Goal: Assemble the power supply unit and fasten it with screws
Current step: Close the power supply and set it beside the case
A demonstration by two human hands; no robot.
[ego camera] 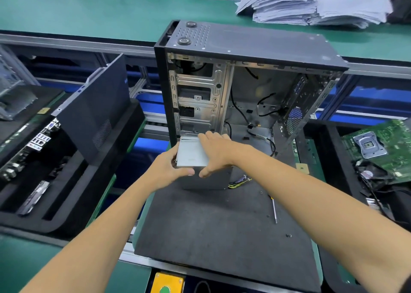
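Beside the power supply (pixel 191 153), a screwdriver (pixel 274 209) and loose screws (pixel 288 235) lie.

No text, brand or number can be read anywhere in this view. Small yellow labels on the green worktop (pixel 303 167) and on the black foam tray (pixel 43 110) at left are too small and blurred to make out, and the stacked papers (pixel 287 3) show no legible print.
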